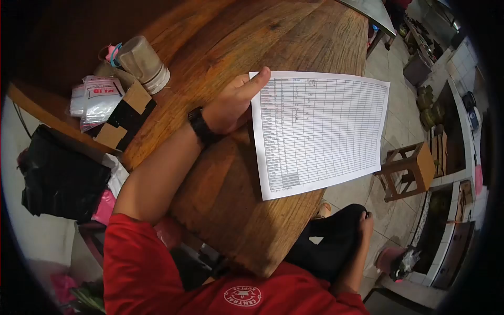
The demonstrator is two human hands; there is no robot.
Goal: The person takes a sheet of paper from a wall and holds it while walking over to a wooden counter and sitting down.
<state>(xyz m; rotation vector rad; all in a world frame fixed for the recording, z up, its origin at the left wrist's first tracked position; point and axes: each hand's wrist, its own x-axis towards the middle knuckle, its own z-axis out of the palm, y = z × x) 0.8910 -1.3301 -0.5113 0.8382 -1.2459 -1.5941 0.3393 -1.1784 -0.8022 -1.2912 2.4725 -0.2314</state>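
My left hand [236, 102], with a black watch [198, 125] on its wrist, holds a printed sheet of paper [341, 126] by its upper left edge. The thumb lies on top of the sheet, and the other fingers are hidden beneath it. The page carries a ruled table with a list down the left side and a few handwritten entries; the words are too small to read. It is held tilted above the wooden table [231, 231]. My right hand [366, 223] rests on the knee of the black trousers [336, 236], apart from the sheet, its fingers only partly showing.
On the table at left are a cloudy plastic jar [139, 58], a cardboard box [137, 98] and plastic packets [97, 102]. A black bag [60, 173] hangs beside the table. A wooden stool [407, 170] and a pink bin [391, 260] stand on the tiled floor near a counter.
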